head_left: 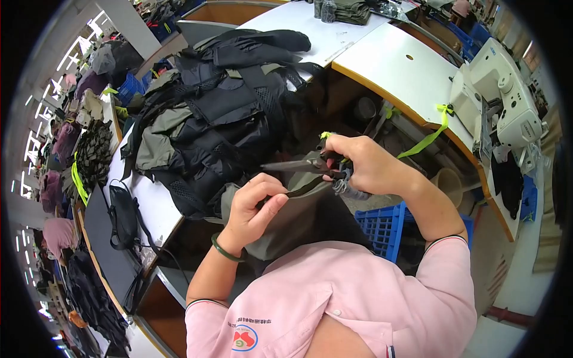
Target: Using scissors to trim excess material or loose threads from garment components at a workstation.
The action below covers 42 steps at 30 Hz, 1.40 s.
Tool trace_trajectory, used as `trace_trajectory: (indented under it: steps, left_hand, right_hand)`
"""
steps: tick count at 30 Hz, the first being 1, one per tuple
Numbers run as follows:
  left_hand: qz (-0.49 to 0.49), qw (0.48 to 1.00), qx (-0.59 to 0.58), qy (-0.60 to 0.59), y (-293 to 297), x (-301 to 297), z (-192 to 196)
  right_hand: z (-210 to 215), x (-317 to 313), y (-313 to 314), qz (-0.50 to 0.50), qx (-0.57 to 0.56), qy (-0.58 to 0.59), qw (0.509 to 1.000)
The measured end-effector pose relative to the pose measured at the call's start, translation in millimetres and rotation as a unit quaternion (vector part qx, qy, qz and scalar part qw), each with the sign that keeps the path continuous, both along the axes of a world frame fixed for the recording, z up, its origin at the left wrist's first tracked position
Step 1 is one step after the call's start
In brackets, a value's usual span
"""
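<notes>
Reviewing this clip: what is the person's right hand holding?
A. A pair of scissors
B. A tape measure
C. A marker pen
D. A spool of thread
A. The right hand grips a pair of scissors, blades pointing to the person's left above the olive fabric that the left hand pinches.

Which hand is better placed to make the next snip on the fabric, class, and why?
The right hand, probably: it already grips the scissors, whose blades point toward the olive fabric. The left hand pinches the fabric edge just below the blades, so it is better placed for steadying it.
</notes>
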<state>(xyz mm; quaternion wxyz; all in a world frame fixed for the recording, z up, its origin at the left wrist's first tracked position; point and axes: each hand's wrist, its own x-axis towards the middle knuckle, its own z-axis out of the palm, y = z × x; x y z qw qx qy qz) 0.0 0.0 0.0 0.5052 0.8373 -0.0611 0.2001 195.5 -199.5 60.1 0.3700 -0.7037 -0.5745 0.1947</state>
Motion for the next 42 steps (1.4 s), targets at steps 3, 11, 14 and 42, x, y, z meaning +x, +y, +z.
trace_trajectory:
  steps: [3,11,14,42]
  left_hand:
    - [-0.029,0.993,-0.11,0.014,2,1,-9]
    - [-0.066,0.925,-0.318,0.198,7,11,-14]
    - [-0.082,0.898,-0.353,0.248,10,13,-18]
    - [-0.12,0.852,-0.391,0.327,-7,29,-40]
  right_hand:
    - [-6,3,2,0.026,0.004,0.077,0.997]
    - [-19,14,13,-0.009,-0.065,0.32,0.945]
    - [-23,16,15,-0.01,-0.095,0.296,0.95]
    - [4,43,-10,0.101,-0.211,-0.221,0.947]
